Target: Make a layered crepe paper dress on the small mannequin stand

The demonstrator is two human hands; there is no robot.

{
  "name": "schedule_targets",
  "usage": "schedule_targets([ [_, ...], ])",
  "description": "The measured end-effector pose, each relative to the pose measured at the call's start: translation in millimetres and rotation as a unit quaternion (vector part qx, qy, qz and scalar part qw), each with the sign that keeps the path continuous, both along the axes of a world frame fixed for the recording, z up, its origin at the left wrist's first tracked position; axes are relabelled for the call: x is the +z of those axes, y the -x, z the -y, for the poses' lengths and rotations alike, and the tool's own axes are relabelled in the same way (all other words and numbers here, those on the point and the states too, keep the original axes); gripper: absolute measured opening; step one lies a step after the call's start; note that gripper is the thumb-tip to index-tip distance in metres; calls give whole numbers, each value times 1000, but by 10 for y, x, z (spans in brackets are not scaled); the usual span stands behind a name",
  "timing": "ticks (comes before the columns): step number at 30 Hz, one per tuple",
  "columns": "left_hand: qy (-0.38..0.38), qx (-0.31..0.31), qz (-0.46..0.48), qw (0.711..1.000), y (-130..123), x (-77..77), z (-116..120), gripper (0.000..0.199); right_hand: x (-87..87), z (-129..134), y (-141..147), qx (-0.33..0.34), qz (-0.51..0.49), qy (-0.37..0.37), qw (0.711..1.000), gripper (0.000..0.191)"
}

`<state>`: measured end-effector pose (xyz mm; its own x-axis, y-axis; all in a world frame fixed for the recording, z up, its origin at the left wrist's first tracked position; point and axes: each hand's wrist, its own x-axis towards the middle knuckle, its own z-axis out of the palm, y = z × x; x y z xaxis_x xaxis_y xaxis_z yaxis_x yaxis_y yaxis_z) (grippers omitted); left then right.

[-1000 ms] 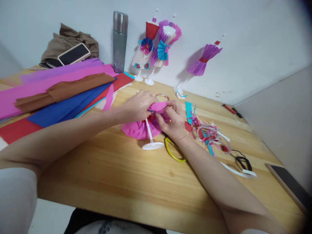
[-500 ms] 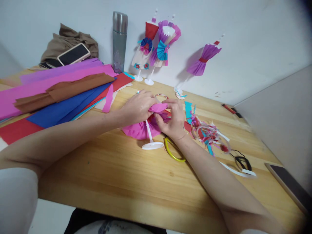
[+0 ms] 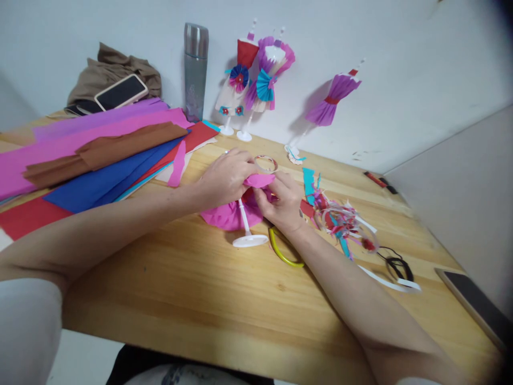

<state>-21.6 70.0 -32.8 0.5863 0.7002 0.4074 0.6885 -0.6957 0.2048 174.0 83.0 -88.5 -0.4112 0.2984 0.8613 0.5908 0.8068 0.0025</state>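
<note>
A small dress form lies tilted at the middle of the table, its white stand (image 3: 249, 240) toward me and its pink crepe-paper skirt (image 3: 224, 215) spread beneath my hands. My left hand (image 3: 231, 174) is closed on the form's pink paper from the left, its fingertips partly hidden. From the right, my right hand (image 3: 284, 199) pinches the same pink paper (image 3: 259, 180), a raised fold of which shows between both hands. A roll of tape (image 3: 266, 163) lies just behind them. Yellow-handled scissors (image 3: 285, 255) rest beside my right wrist.
Coloured crepe sheets (image 3: 116, 171) cover the left side, below a phone (image 3: 121, 92) and brown cloth (image 3: 116, 68). A bottle (image 3: 195, 75) and three dressed forms (image 3: 333, 101) stand along the wall. Paper scraps (image 3: 340, 219), a black cord (image 3: 398, 264) and a tablet (image 3: 473, 305) lie right.
My right hand has lowered slightly and its fingers have curled closer over the pink paper. My left hand has barely moved.
</note>
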Motion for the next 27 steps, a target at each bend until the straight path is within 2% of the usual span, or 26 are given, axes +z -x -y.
schedule_targets([
  [8,-11,-8,1,1000,-2,-10,2,27,93,90,-9,8,19,-10,1000,31],
  [12,-12,-16,-9,1000,-13,17,12,26,161,96,-28,24,-8,-16,1000,36],
  [15,-13,-15,-29,999,-12,80,39,22,369,177,-50,56,-48,27,997,37],
  [18,-24,-29,-37,999,-1,172,66,16,732,372,-77,84,-20,163,983,41],
  [20,-26,-33,-34,999,19,238,70,15,976,520,-85,95,28,319,943,41],
  [23,-17,-28,-21,999,91,337,57,16,1168,654,-45,84,140,507,846,44],
  [25,-11,-23,-2,1000,166,409,53,16,1147,660,29,43,230,564,792,43],
  [27,-8,-16,22,1000,245,489,66,19,1053,621,123,-12,310,580,754,38],
])
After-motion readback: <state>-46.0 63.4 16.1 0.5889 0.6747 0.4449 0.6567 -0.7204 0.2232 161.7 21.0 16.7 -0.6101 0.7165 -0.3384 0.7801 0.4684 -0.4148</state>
